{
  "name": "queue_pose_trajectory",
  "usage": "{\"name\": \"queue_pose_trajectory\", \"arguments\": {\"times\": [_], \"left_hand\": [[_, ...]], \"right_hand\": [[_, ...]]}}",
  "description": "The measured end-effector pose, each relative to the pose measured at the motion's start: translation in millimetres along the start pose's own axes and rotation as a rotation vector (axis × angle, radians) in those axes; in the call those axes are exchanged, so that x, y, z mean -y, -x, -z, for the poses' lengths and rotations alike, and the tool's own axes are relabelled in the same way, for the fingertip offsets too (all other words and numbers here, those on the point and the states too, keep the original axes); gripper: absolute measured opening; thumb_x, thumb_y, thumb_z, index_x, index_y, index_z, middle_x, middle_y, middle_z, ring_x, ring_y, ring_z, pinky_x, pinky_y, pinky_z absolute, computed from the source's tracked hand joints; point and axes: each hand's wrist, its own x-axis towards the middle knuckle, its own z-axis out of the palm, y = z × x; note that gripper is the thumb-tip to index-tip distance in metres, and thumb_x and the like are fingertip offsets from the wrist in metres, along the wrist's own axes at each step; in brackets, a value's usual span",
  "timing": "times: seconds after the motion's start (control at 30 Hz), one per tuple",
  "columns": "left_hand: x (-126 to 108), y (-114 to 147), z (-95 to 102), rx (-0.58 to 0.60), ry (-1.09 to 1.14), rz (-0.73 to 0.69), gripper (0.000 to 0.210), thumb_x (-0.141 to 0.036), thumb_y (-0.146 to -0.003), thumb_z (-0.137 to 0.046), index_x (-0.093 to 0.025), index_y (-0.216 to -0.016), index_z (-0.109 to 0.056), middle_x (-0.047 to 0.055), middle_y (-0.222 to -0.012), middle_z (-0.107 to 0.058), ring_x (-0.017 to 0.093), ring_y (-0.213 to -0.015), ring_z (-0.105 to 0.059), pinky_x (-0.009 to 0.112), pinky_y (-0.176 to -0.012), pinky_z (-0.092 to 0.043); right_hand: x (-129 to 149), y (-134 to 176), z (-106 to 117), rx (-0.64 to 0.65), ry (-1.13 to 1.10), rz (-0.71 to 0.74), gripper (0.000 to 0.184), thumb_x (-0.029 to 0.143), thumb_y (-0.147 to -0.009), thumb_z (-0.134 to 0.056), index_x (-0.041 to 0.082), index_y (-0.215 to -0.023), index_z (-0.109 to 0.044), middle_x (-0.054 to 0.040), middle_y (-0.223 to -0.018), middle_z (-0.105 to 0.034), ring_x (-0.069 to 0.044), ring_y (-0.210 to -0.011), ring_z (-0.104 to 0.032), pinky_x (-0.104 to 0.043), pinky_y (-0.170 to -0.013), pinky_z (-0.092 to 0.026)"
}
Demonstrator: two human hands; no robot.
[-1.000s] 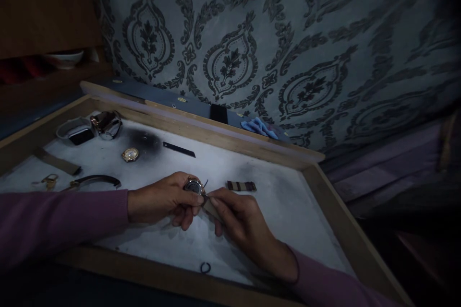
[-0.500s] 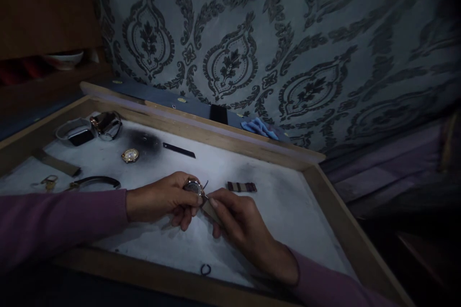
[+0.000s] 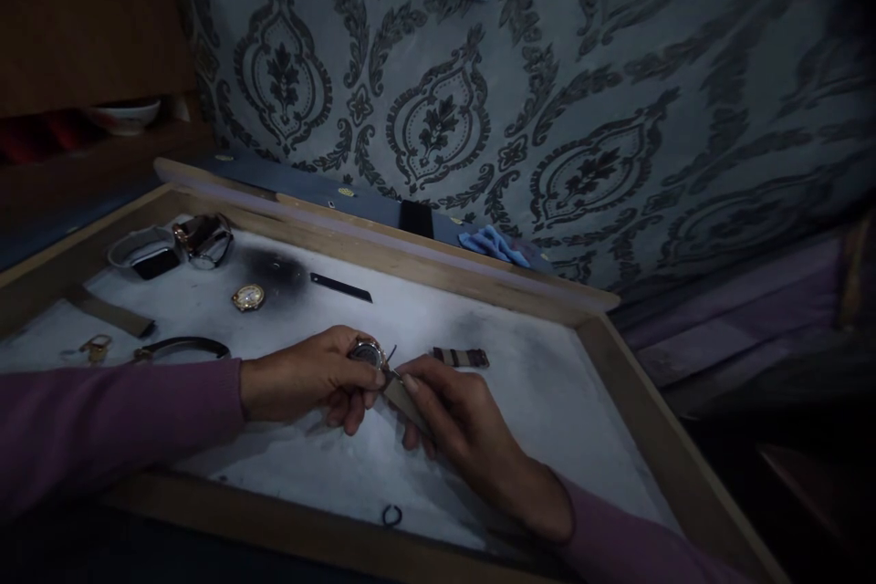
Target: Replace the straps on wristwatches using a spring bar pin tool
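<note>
My left hand (image 3: 328, 376) is closed round a round wristwatch (image 3: 368, 352) with a dark dial and shiny case, thumb on its near edge. Against the watch's right side lies a grey-olive watch strap (image 3: 405, 401), pinched by my right hand (image 3: 458, 411). A thin dark sliver (image 3: 391, 353) sticks up between the hands; I cannot tell what it is. Just beyond my right hand rests a short striped strap piece (image 3: 461, 357). A dark blade (image 3: 340, 286) and a gold watch head (image 3: 247, 297) lie farther back on the white surface.
A wooden-rimmed tray (image 3: 438, 248) surrounds the work. On its left are a square-faced watch (image 3: 156, 263), another watch (image 3: 213, 246), an olive strap (image 3: 109, 310), a black strap (image 3: 184, 346) and gold bits (image 3: 98, 346). A dark ring (image 3: 391, 516) lies near the front; a blue cloth (image 3: 494, 244) sits behind.
Both hands stay almost in place at the watch. The fingers of my right hand shift very slightly along the strap; nothing is let go.
</note>
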Motion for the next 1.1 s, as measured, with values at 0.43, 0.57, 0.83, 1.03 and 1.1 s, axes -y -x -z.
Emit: {"name": "queue_pose_trajectory", "arguments": {"times": [0.43,0.57,0.83,1.03,1.1], "left_hand": [[-0.8,0.8,-1.7,0.024,-0.047,0.014,0.021,-0.032,-0.075,-0.065,-0.016,-0.068,-0.054,-0.003,-0.046,-0.055,0.009,-0.037,-0.052,0.016,-0.033,-0.032],[-3.0,2.4,-1.7,0.021,-0.070,0.034,0.022,-0.033,-0.077,-0.064,-0.016,-0.068,-0.053,-0.003,-0.049,-0.055,0.010,-0.039,-0.055,0.017,-0.034,-0.033],[-6.2,3.9,0.1,0.040,-0.070,0.046,0.021,-0.031,-0.079,-0.063,-0.016,-0.070,-0.053,-0.003,-0.053,-0.056,0.010,-0.040,-0.056,0.018,-0.036,-0.033],[-8.0,4.2,-0.1,0.063,-0.024,0.065,0.026,-0.038,-0.082,-0.062,-0.015,-0.073,-0.054,-0.002,-0.058,-0.058,0.009,-0.044,-0.057,0.018,-0.038,-0.034],[-8.8,3.8,-1.0,0.053,-0.008,0.064,0.028,-0.042,-0.082,-0.062,-0.016,-0.075,-0.054,-0.002,-0.063,-0.060,0.009,-0.045,-0.057,0.018,-0.038,-0.035]], "right_hand": [[-2.4,-6.5,-5.1,0.095,-0.365,-0.203,0.036,0.050,-0.084,-0.064,0.015,-0.079,-0.054,0.0055,-0.059,-0.053,-0.003,-0.037,-0.043,-0.015,-0.035,-0.030],[-5.9,-7.8,-4.8,0.053,-0.442,-0.254,0.033,0.045,-0.082,-0.067,0.015,-0.077,-0.055,0.0059,-0.057,-0.055,-0.002,-0.034,-0.039,-0.015,-0.033,-0.026],[-0.2,-9.2,-2.9,0.036,-0.489,-0.317,0.034,0.046,-0.078,-0.071,0.016,-0.076,-0.054,0.0058,-0.054,-0.057,-0.001,-0.033,-0.038,-0.015,-0.032,-0.022],[1.7,-8.2,0.0,0.037,-0.468,-0.309,0.035,0.048,-0.081,-0.067,0.016,-0.075,-0.054,0.0048,-0.057,-0.058,-0.002,-0.034,-0.039,-0.014,-0.031,-0.023],[1.2,-8.3,1.0,0.047,-0.482,-0.308,0.035,0.048,-0.082,-0.067,0.016,-0.076,-0.054,0.0046,-0.056,-0.059,-0.002,-0.034,-0.040,-0.014,-0.031,-0.024]]}}
